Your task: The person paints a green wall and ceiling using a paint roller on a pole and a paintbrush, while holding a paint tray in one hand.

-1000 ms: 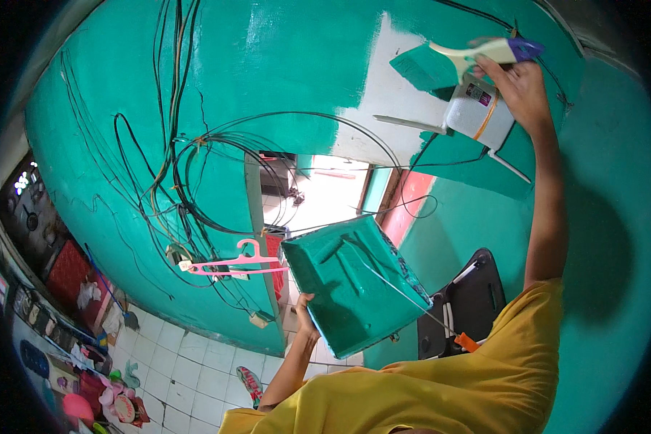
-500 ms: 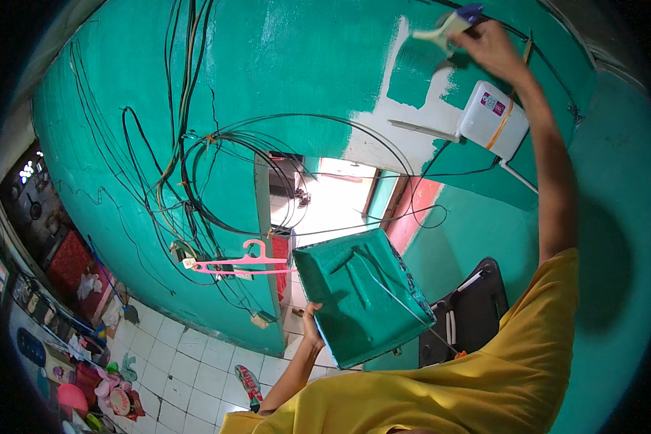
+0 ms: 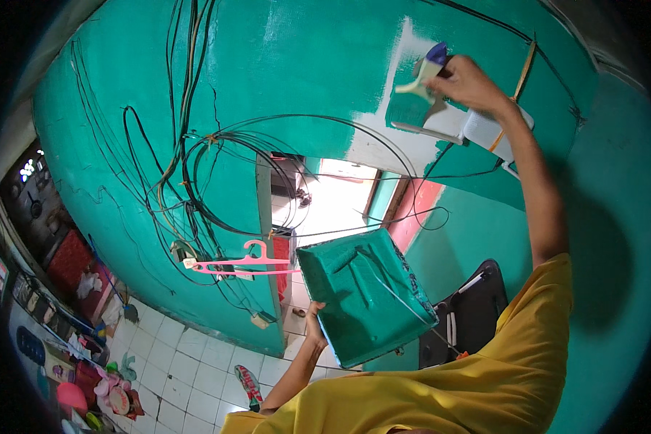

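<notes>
My right hand [image 3: 471, 85] is raised at the upper right, its fingers closed round what looks like a cream and purple paintbrush [image 3: 428, 75]. The brush is against or just off the wall [image 3: 318, 69], at the edge between fresh green paint and an unpainted white patch [image 3: 372, 141]; I cannot tell if it touches. My left hand [image 3: 314, 324] grips the left side of a paint tray [image 3: 340, 318] coated in green. A paint roller [image 3: 385, 281], with a green head and a thin wire frame, lies in the tray.
A white box [image 3: 484, 130] is strapped to the wall below my right hand. Loops of black cable [image 3: 188, 155] hang at left, near a pink hanger [image 3: 249, 266]. A doorway [image 3: 333, 199] opens behind the tray. Below right is a black chair [image 3: 477, 304]; household items crowd the lower left.
My right hand has moved down and left with the paintbrush, over the green and white patch. The tray in my left hand has barely shifted.
</notes>
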Tool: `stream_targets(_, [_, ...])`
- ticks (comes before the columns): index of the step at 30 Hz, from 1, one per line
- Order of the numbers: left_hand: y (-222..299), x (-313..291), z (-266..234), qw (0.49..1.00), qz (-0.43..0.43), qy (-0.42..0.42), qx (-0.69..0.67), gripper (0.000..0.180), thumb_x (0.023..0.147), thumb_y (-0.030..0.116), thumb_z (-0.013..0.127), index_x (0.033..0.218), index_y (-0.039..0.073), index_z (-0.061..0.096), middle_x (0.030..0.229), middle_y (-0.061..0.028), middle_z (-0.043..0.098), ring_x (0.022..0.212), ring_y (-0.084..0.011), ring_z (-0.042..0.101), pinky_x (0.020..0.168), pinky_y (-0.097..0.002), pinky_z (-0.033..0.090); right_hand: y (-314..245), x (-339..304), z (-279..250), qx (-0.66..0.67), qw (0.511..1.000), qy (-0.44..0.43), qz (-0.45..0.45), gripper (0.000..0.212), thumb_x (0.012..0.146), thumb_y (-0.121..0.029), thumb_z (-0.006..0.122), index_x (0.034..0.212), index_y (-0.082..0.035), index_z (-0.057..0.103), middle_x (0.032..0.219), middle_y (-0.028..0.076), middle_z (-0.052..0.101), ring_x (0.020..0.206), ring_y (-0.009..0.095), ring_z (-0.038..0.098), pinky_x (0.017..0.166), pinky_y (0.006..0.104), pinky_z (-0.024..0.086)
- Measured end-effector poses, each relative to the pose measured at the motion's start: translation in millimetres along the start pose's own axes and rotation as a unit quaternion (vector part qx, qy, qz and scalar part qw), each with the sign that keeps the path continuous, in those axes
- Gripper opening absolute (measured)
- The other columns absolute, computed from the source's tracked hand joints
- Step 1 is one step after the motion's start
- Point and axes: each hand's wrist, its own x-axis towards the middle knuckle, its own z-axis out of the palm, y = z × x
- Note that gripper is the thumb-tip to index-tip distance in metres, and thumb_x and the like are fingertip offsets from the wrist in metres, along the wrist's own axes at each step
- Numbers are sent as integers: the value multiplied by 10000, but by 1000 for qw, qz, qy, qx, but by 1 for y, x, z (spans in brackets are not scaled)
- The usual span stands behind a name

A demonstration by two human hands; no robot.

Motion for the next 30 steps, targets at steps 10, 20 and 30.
stream_targets(10, [4, -9, 11, 1000, -13, 24, 13, 460, 655, 347, 548, 1039, 95, 537, 904, -99, 550, 794, -271, 546, 675, -432, 478, -5, 0, -43, -11, 987, 136, -81, 283, 845, -225, 624, 1001, 11, 635, 843, 33, 645, 781, 84, 586, 694, 246, 466])
stream_targets(20, [-2, 8, -10, 1000, -4, 3, -7, 420, 677, 318, 536, 1008, 60, 546, 871, -110, 586, 784, -271, 584, 725, -417, 501, -2, 23, -3, 68, 994, 90, -8, 250, 813, -209, 662, 940, 4, 633, 763, 65, 643, 686, 101, 570, 614, 255, 449])
stream_targets(30, [-3, 12, -18, 1000, -1, 18, -11, 465, 636, 329, 568, 1030, 88, 526, 911, -100, 542, 799, -274, 535, 707, -429, 471, -48, 15, -24, -333, 868, 265, -258, 319, 790, -20, 557, 1102, -85, 569, 1119, 135, 548, 970, 275, 580, 819, 368, 503])
